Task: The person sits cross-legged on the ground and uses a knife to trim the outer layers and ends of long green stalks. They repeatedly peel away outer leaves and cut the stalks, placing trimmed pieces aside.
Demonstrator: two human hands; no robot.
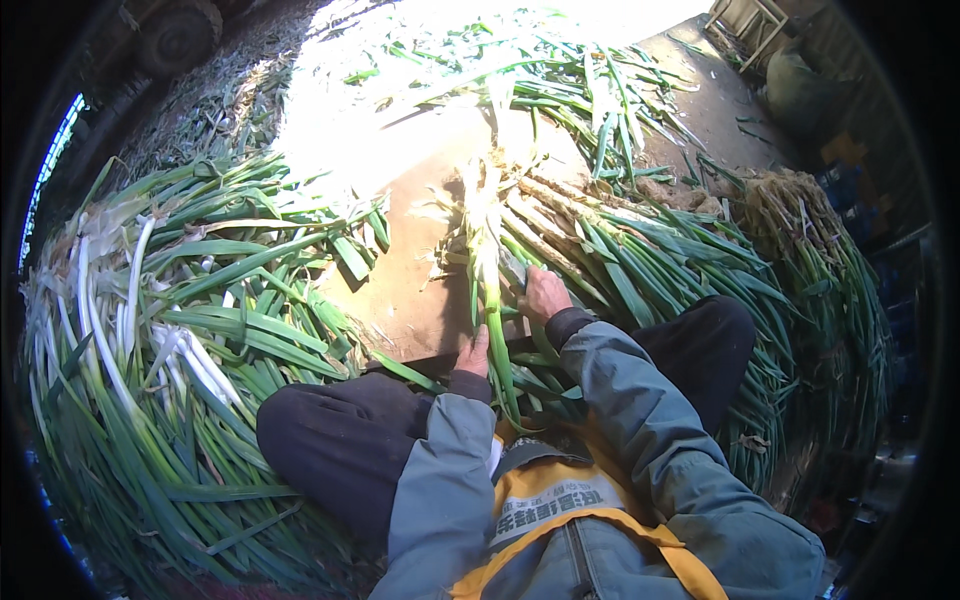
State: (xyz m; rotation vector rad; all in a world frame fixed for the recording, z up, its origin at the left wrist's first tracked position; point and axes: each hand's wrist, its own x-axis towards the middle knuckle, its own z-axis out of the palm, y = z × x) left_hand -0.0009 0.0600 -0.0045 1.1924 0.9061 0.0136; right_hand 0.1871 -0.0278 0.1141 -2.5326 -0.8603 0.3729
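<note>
My left hand (474,352) grips a large green onion (491,289) by its leaf end, between my knees. Its pale stalk points away from me, and dry, loose outer layers hang around the upper part. My right hand (546,292) is closed on a flat grey tool (513,264), possibly a knife, right beside the stalk. Most of the tool's handle is hidden by my fingers. Just right of the stalk lies a heap of untrimmed green onions (637,240) with dirty roots and brown skins.
Green onions with white stalks (112,330) are piled to my left. A board (409,300) in front bears peeled scraps. Cut leaves (600,97) lie beyond it. Another bundle of onions (810,285) stands far right, near a sack (802,90). A wheel (180,37) shows at upper left.
</note>
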